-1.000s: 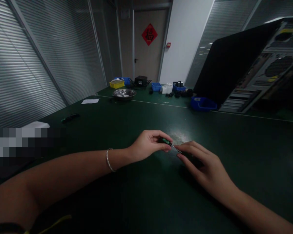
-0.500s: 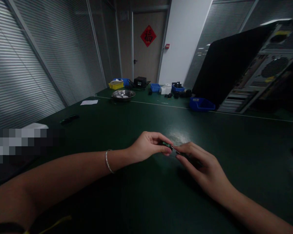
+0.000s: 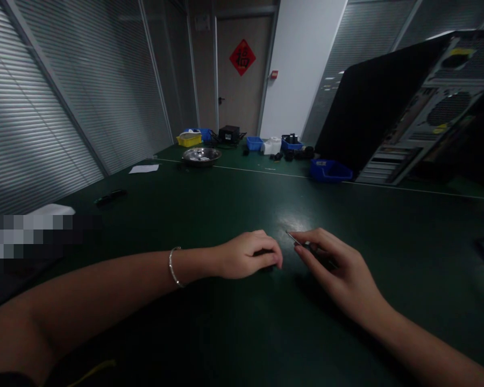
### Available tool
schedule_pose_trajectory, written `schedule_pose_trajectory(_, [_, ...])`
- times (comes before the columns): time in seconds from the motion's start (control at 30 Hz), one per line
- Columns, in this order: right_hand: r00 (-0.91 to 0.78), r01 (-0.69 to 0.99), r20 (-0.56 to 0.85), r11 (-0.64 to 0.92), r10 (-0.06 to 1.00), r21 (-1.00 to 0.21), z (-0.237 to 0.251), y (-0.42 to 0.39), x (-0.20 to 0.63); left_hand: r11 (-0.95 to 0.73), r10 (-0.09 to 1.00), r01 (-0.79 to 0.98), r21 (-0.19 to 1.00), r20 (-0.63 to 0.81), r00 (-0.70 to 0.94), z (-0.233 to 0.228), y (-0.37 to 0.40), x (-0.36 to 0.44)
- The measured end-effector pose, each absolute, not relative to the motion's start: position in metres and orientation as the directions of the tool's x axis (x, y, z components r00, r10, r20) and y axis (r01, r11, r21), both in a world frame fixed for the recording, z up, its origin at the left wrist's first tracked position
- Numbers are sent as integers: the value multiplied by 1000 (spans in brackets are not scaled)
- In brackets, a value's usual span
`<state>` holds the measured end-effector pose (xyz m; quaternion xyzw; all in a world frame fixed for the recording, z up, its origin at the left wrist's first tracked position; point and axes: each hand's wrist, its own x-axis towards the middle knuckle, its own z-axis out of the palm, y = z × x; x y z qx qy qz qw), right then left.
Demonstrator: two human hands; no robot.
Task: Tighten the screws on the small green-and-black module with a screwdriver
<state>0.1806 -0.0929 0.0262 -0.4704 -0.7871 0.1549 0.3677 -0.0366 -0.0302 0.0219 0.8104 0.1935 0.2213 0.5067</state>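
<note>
My left hand (image 3: 254, 257), with a silver bracelet (image 3: 175, 267) at the wrist, is low over the dark green table. Its fingers curl down around a small dark piece (image 3: 269, 267), mostly hidden below them. Right of it, my right hand (image 3: 339, 266) pinches a thin metal-tipped tool (image 3: 293, 238). The bare tip points up and left, apart from the left hand. The rest of the tool is tucked inside my fingers, so its exact kind does not show.
Farther back stand a metal bowl (image 3: 201, 156), a blue bin (image 3: 331, 171) and a yellow basket (image 3: 189, 140). A large computer case (image 3: 387, 113) rises at the right. White paper (image 3: 144, 169) and a dark green-edged strip (image 3: 111, 197) lie on the left.
My left hand has moved down, away from the tool tip, and its fingers have turned downward. The small green piece once visible there is now mostly covered. My right hand keeps the tool.
</note>
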Motion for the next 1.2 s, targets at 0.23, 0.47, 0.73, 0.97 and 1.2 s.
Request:
schedule_pose_trajectory(0.23, [-317, 633, 422, 521, 849, -573, 29, -93, 180, -803, 369, 193, 565, 215, 904, 28, -36, -35])
schedule_pose_trajectory(0.47, [-372, 669, 321, 492, 871, -557, 34, -91, 183, -774, 480, 217, 595, 326, 815, 26, -35, -37])
schedule_pose_trajectory(0.73, [-348, 855, 77, 350, 934, -382, 41, -88, 196, -842, 427, 281, 461, 249, 870, 25, -28, -40])
schedule_pose_trajectory(0.97, [-346, 914, 33, 345, 937, -214, 40, -98, 189, -873, 372, 257, 414, 224, 901, 22, -27, -41])
schedule_pose_trajectory(1.2, [-332, 893, 52, 332, 942, -303, 33, -96, 190, -800, 465, 267, 537, 275, 841, 18, -27, -40])
